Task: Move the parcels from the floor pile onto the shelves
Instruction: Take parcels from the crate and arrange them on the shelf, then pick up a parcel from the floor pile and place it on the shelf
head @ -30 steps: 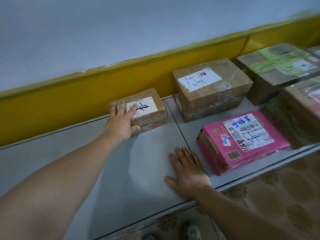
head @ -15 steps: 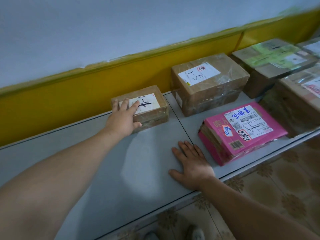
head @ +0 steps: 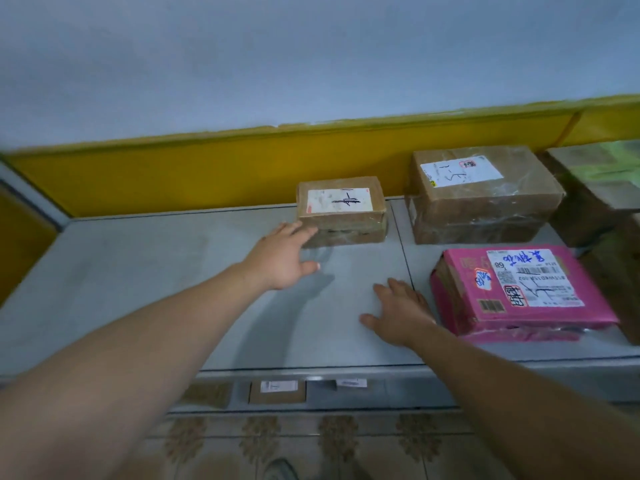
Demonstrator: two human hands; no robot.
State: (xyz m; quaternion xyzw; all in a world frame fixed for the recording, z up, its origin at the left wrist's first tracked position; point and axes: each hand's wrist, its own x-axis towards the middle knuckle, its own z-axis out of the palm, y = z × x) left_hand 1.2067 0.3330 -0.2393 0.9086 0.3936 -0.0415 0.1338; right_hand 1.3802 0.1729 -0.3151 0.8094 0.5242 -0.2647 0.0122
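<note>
The small brown parcel [head: 341, 209] sits on the grey shelf [head: 156, 271], back near the yellow wall band [head: 207, 168]. The left hand [head: 282, 258] reaches out with loose, open fingers, its tips at the parcel's front left corner, holding nothing; I can't tell whether they touch. The right hand [head: 401, 313] lies flat and open on the shelf, just beside the pink parcel [head: 519, 292]. A larger brown parcel [head: 481, 192] stands behind that one.

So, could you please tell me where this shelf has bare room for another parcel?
Bare shelf lies left of the small brown box, back to the yellow wall. A smaller patch sits between the left hand and right hand. The right side is crowded: big brown box, pink parcel.
</note>
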